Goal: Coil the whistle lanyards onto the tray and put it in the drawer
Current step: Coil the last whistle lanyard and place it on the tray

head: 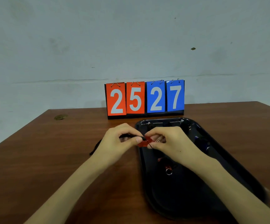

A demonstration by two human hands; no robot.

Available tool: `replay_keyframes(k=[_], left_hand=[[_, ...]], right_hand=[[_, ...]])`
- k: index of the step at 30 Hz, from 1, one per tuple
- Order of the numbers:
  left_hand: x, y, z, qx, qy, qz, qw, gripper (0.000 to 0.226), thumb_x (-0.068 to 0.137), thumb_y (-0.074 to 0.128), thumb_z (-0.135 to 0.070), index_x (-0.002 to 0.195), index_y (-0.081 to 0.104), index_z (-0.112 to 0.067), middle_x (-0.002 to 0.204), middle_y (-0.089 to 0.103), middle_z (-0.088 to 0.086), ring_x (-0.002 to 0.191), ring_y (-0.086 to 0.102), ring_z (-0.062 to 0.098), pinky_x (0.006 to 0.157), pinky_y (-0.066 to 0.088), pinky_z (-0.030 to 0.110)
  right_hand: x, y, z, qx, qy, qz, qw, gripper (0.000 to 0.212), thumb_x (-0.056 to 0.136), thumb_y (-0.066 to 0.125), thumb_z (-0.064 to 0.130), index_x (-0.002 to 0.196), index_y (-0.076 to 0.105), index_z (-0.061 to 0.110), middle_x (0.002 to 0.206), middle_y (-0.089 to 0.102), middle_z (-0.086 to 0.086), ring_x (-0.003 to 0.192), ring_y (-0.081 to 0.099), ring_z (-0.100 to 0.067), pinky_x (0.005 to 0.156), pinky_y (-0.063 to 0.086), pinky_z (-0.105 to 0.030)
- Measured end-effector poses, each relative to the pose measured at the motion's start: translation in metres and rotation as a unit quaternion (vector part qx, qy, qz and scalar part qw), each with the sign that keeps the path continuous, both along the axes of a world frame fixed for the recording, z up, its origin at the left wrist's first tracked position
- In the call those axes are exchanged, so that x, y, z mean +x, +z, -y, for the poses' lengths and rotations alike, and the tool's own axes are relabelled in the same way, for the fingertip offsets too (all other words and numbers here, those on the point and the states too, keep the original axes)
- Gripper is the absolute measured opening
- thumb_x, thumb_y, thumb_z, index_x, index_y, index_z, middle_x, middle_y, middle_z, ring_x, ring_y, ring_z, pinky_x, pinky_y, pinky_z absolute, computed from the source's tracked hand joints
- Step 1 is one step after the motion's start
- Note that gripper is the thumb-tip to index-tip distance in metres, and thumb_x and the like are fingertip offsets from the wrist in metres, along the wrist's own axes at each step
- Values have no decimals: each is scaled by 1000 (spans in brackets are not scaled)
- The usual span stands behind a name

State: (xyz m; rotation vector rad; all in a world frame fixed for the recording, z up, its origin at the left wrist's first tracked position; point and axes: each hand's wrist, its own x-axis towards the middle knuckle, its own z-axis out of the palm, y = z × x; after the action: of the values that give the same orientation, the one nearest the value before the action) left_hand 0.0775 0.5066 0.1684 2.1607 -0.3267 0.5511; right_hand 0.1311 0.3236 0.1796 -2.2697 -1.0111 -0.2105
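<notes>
A black tray [228,160] lies on the wooden table, right of centre. Over its left rim both hands meet on a red whistle [144,142]. My left hand [118,141] pinches the black lanyard cord [97,146] where it joins the whistle; the cord trails left over the table behind that hand. My right hand [168,141] pinches the whistle's ring end. On the tray lie a coiled red whistle with a metal ring [168,170] in the middle and a blue whistle [202,143] near the right side. Dark items at the tray's far end are hard to make out.
A flip scoreboard [144,98] reading 25 and 27 stands at the back of the table [50,159], just behind the tray. A small round brown mark [60,117] shows at the table's back left. A pale wall rises behind. No drawer is in view.
</notes>
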Motion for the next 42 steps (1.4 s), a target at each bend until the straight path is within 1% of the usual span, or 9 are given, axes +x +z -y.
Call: replay_keyframes(k=[4,8,12,17,23,28,30,36,42], left_hand=[[-5,10,-5,-108,-25,-85,990,11,76,67,-28,84,73,-25,86,71,-5,86,65,6,75,51,15],[-7,8,-6,-312,-128,-244,909,15,79,61,-20,84,71,-11,79,65,5,67,59,15,58,48,18],[-3,2,3,-384,-159,-247,876,13,81,56,-15,79,68,-8,67,53,6,51,40,10,49,32,20],[-4,-5,12,-290,-124,-229,921,22,94,49,-20,97,65,-6,68,57,6,45,39,11,45,29,23],[-4,-8,23,-132,-13,-178,975,21,97,46,-22,90,58,-6,49,60,1,31,37,7,38,31,17],[-10,-10,21,34,12,-61,997,10,88,60,-29,84,63,-21,66,66,-5,66,62,4,75,47,11],[-11,-6,18,69,13,-22,997,6,85,64,-29,86,67,-24,78,66,-10,80,61,1,76,48,13],[-11,5,7,43,2,5,999,5,81,68,-27,84,70,-25,80,67,-11,83,62,3,71,50,14],[-10,16,1,-52,0,-66,996,5,76,71,-27,75,70,-22,68,69,-11,64,63,0,59,47,9]], right_hand=[[-5,2,-3,58,49,-138,988,20,72,78,14,88,68,21,76,67,9,72,64,-1,76,55,-21],[-11,8,-3,139,116,-252,951,15,74,74,3,85,69,11,71,72,2,67,69,-10,69,56,-22],[-10,8,-3,253,98,-287,919,15,74,71,-2,87,68,4,72,72,-5,62,69,-12,61,54,-18],[-6,2,-4,330,18,-235,914,16,70,75,1,79,67,11,68,72,1,63,69,-9,61,54,-17],[-2,-6,0,246,-128,-28,960,15,73,77,16,81,66,21,74,66,14,70,63,-1,68,52,-11],[1,-14,1,91,-115,119,982,15,76,75,18,89,68,16,80,69,7,71,61,-4,74,54,-24],[1,-14,1,49,-85,146,984,15,77,74,20,90,68,15,81,72,3,75,67,-12,72,57,-34],[1,-11,2,0,12,80,997,16,76,75,22,88,68,17,80,70,8,75,65,-3,74,56,-27],[-11,-1,-3,75,79,-139,984,19,70,78,6,77,66,19,70,67,8,66,65,0,60,48,-10]])
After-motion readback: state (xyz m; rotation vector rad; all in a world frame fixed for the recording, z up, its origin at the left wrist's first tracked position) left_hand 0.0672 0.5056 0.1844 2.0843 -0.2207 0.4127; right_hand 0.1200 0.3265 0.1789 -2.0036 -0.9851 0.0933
